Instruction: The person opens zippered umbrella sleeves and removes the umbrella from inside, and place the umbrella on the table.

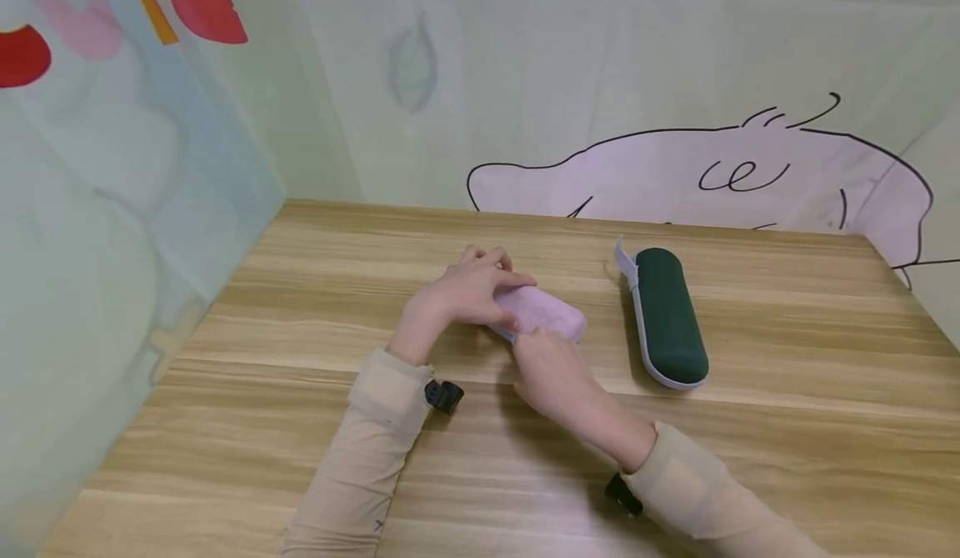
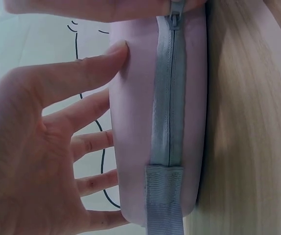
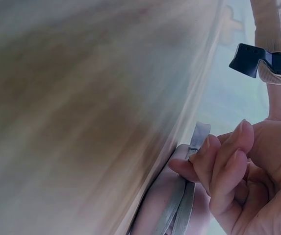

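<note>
A pink zippered case (image 1: 546, 309) lies on the wooden table in front of me. My left hand (image 1: 467, 291) holds its left end, thumb on the near upper edge and fingers spread round the far side. Along its near side runs a grey zipper (image 2: 169, 107), with a grey fabric strap (image 2: 164, 205) at one end. My right hand (image 1: 557, 374) pinches the zipper pull (image 2: 176, 11), its fingers curled. Between the pull and the strap the zipper teeth are joined; in the right wrist view the zipper bands (image 3: 183, 210) part on the other side of the pull.
A dark green case (image 1: 671, 316) with a pale grey zipper edge and a strap (image 1: 626, 263) lies to the right on the wooden table (image 1: 300, 424). Printed cloth walls (image 1: 525, 57) stand behind and at the left. Small black cameras (image 1: 444, 396) sit on both wrists.
</note>
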The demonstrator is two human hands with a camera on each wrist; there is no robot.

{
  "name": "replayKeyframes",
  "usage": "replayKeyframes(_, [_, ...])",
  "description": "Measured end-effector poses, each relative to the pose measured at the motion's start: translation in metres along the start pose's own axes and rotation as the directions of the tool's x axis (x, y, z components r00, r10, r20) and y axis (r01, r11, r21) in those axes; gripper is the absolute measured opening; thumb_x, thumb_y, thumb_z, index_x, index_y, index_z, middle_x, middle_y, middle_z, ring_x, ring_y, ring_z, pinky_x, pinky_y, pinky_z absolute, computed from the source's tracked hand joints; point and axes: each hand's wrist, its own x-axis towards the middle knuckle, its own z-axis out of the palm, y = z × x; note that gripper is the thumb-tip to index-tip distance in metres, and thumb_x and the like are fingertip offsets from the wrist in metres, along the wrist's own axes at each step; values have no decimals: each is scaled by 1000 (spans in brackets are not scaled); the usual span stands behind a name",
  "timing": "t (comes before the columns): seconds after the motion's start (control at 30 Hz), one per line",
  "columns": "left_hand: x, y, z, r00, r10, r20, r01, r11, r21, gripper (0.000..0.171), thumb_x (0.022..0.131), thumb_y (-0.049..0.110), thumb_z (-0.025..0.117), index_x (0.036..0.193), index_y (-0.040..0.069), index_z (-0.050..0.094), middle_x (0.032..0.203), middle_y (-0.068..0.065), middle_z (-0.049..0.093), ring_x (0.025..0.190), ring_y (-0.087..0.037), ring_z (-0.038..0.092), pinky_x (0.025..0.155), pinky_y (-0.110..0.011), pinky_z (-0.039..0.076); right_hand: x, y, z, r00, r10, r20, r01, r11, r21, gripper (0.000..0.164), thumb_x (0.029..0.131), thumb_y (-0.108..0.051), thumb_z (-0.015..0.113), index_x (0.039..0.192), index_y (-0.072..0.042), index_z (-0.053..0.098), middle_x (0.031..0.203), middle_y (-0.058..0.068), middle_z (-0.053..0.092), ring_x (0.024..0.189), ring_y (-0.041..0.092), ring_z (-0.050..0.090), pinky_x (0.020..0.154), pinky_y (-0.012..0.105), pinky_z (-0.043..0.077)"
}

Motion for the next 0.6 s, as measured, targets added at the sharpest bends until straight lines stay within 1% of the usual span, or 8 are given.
replayKeyframes(0.23, [1, -1, 0, 1000, 18, 4, -18, 1000, 22, 63, 81, 44, 72, 139, 31, 52, 132, -6, 47, 114, -28, 38, 91, -43, 41, 1, -1, 2, 1000, -5, -16, 5, 1000, -15, 24, 69, -4, 74, 58, -9, 52, 57, 4, 52, 50, 16, 46, 43, 28, 39])
replayKeyframes(0.33, [3, -1, 0, 999, 33, 5, -33, 999, 28, 62, 82, 44, 71, 139, 30, 52, 132, -7, 48, 114, -29, 39, 91, -42, 40, 2, -1, 1, 1000, -7, -14, 7, 1000, -2, 26, 70, -2, 73, 56, -9, 51, 55, 2, 49, 49, 14, 43, 42, 26, 36])
replayKeyframes(0.47, [3, -4, 1, 999, 48, 3, -48, 999, 9, 59, 83, 39, 70, 138, 30, 52, 131, -7, 48, 112, -29, 38, 93, -40, 38, 4, -1, 1, 1000, -13, -13, 13, 1000, 17, 27, 69, 1, 70, 55, -9, 50, 54, 1, 47, 48, 13, 39, 42, 25, 35])
replayKeyframes(0.6, [3, -7, 1, 998, 55, 11, -55, 998, -20, 55, 86, 34, 67, 139, 28, 52, 128, -7, 48, 111, -29, 37, 95, -40, 36, 5, -1, 1, 1000, -6, 1, 5, 1000, 27, 25, 70, 2, 70, 56, -8, 51, 54, 2, 48, 48, 14, 41, 42, 25, 36])
